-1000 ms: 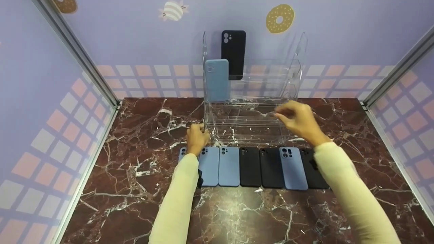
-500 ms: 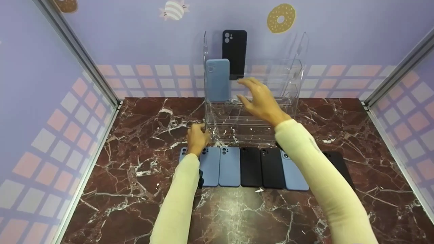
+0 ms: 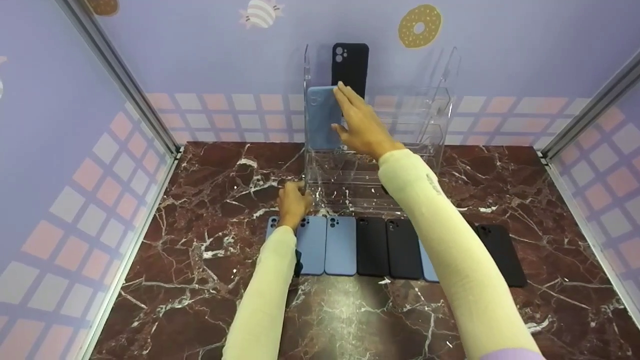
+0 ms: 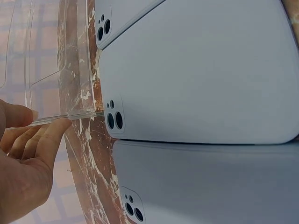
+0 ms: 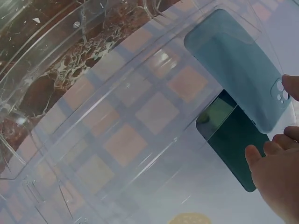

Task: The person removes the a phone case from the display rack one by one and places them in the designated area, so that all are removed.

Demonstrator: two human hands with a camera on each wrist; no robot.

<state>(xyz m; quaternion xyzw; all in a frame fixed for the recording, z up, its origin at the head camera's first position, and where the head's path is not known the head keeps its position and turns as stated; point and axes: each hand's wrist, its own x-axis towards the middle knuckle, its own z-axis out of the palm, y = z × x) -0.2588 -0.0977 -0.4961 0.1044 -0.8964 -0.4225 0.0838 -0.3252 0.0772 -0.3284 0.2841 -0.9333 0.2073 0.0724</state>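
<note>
A clear tiered display stand (image 3: pixel 370 177) rises at the back of the marbled table. My left hand (image 3: pixel 294 202) pinches the front lower part of its left side panel; the left wrist view shows the thumb and fingers (image 4: pixel 58 128) on either side of the clear edge. A light blue phone case (image 3: pixel 321 122) stands upright in the stand at the left. Behind and above it leans a black phone case (image 3: pixel 354 62), its lower part hidden. My right hand (image 3: pixel 367 127) reaches over the stand, its straight fingers at the blue case's upper right corner.
A row of blue phone cases (image 3: pixel 341 247) and black phone cases (image 3: pixel 372 247) lies on the table (image 3: pixel 200 305) before the stand. My right sleeve (image 3: pixel 440 220) hides part of it. Patterned walls (image 3: pixel 100 150) enclose the back and sides.
My right hand has moved left and up across the stand to the light blue case, its pinched fingers straightening out. The left hand has stayed on the side panel.
</note>
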